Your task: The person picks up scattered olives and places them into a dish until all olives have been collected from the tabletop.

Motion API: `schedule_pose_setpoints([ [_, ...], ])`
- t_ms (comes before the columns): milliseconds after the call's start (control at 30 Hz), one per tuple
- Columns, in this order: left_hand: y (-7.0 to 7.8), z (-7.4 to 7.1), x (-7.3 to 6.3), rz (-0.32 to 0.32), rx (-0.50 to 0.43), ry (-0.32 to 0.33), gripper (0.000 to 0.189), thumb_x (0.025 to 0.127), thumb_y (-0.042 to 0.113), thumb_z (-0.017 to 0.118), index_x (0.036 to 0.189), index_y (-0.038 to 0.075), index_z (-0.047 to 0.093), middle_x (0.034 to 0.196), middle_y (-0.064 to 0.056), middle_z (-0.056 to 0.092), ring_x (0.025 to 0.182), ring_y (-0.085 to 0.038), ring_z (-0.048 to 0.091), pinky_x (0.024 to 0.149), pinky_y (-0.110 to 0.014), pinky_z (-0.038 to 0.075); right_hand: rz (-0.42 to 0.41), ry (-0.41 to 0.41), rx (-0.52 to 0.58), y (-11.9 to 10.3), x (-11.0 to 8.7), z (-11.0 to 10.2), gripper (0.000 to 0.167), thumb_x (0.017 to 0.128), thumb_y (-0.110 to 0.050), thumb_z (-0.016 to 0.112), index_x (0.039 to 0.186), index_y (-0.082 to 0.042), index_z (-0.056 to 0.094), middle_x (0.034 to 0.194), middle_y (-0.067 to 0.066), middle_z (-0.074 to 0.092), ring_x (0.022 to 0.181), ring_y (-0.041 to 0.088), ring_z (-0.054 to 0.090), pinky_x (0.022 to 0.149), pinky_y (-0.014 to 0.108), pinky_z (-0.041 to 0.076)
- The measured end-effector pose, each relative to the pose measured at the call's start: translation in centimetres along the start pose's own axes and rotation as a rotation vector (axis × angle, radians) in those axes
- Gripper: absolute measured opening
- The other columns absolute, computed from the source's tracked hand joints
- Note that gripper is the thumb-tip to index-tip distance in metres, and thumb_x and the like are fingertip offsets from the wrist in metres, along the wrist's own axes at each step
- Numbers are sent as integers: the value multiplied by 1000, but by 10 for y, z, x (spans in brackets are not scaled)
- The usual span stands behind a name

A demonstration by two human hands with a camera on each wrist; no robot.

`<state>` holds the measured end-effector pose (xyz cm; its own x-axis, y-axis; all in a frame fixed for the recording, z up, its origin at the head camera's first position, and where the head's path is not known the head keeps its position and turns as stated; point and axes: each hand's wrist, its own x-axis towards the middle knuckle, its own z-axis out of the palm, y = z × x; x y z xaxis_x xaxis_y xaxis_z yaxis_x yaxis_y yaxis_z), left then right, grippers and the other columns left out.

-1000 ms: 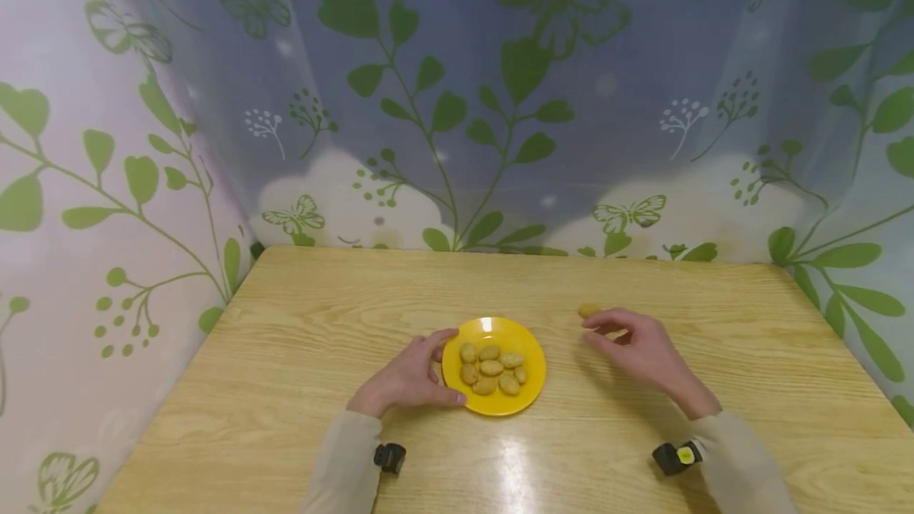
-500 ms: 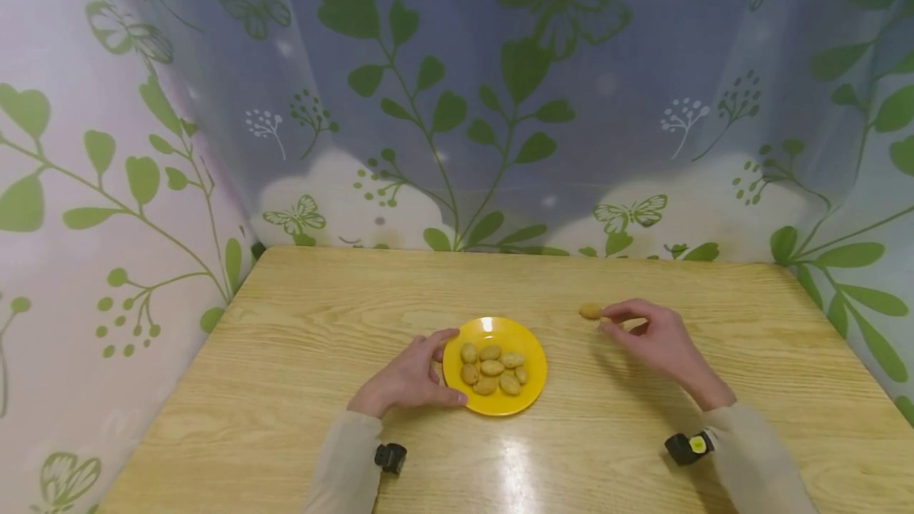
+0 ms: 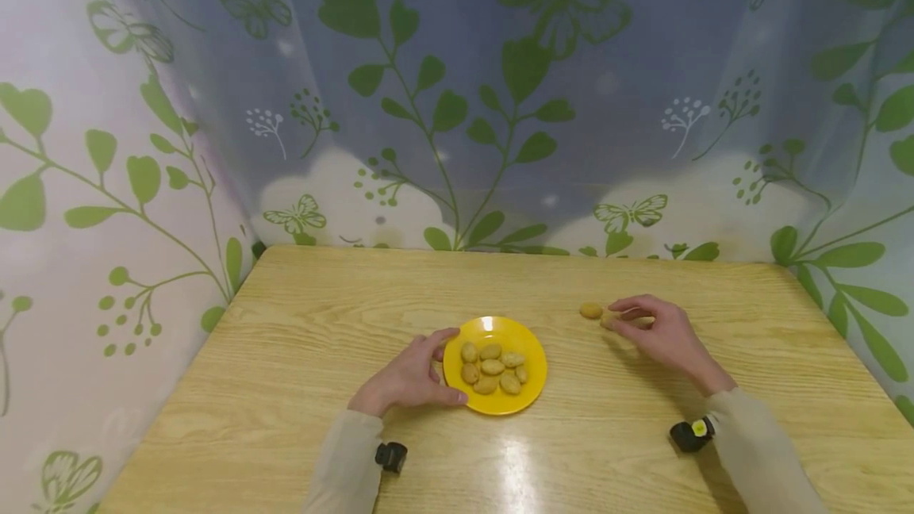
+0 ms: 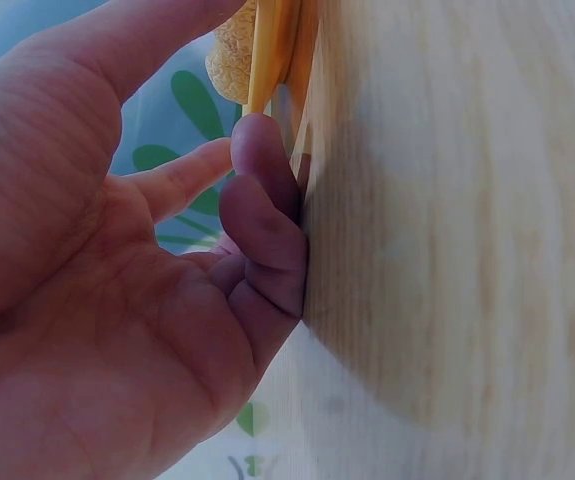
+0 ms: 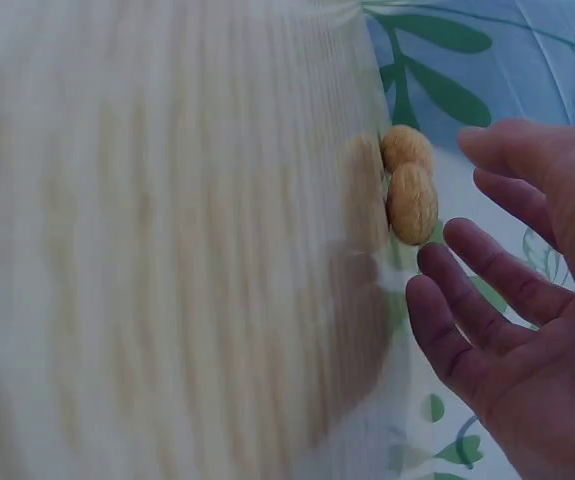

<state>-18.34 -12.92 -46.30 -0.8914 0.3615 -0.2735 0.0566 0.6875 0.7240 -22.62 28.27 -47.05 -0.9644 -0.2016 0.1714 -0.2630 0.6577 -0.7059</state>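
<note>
My left hand (image 3: 407,375) holds the left rim of a yellow plate (image 3: 534,371), its thumb at the near rim and its fingers at the far side. On the plate lie several small oval tan nuts with wrinkled, walnut-like shells (image 3: 492,367). Beyond the plate to the right, one such nut (image 3: 590,310) rests on the table. A second nut (image 3: 608,322) lies right beside it, partly covered by my right hand (image 3: 660,331). In the right wrist view the two nuts show together, and the fingers (image 5: 487,270) are spread just off the nearer nut (image 5: 413,204).
A wooden table (image 3: 343,284) spans the view, its far edge against a curtain (image 3: 457,141) with leaves and butterflies. Each wrist wears a small black camera (image 3: 391,457) over a beige sleeve (image 3: 764,450).
My right hand has drawn back to the right from the single nut, and a second nut now shows between it and the fingertips. The left hand and plate have stayed put.
</note>
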Motion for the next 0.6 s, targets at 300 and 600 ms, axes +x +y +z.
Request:
schedule_pose_setpoints([
  [300,1,0,-1,-3,-4,0,99,76,33,91,158,22,37,131,-14,51,86,-17,54,74,-30,46,46,-54,-33,9,4,-2,35,96,-31,73,123,-8,71,117,18,73,105,34,70,79,25,55],
  [600,1,0,-1,1,-5,-4,99,76,33,91,158,22,37,130,-14,51,86,-17,54,74,-30,46,62,-71,-35,11,6,-2,32,96,-26,74,122,-8,72,116,20,74,104,36,72,73,24,55],
])
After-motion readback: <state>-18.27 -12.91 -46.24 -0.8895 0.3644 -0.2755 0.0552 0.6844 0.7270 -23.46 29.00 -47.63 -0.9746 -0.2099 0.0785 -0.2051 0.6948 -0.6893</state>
